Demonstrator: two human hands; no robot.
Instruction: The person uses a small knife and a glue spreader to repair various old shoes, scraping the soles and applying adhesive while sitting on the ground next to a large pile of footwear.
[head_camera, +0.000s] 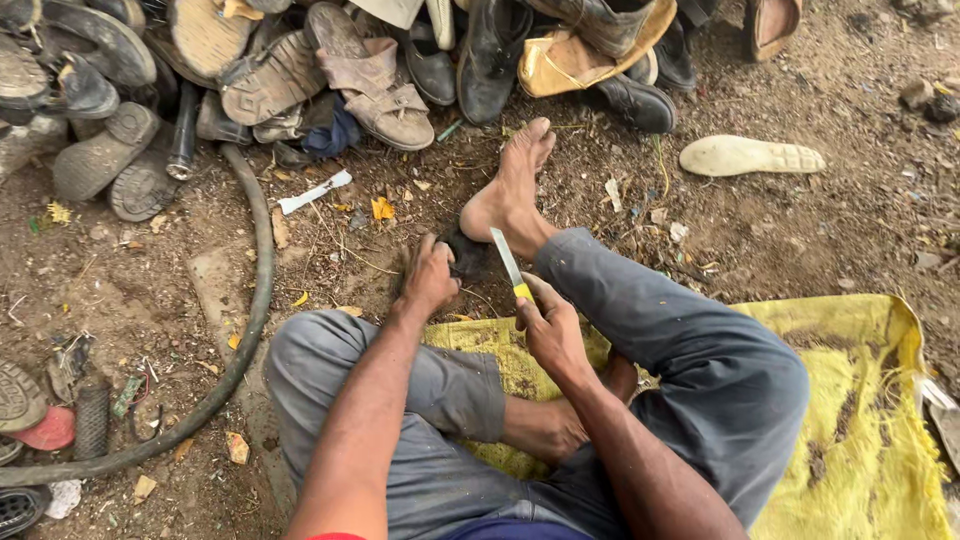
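Left hand (430, 280): fingers closed on dark rubber piece (466, 256), pressed to ground beside bare foot (510, 185). Right hand (550, 325): fingers wrapped round yellow-handled knife (510, 265), blade touching piece.

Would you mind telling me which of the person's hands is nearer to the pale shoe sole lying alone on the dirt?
Right. The right hand, holding a yellow-handled knife, is down-left of the pale shoe sole; the left hand, on a small dark piece, sits farther left.
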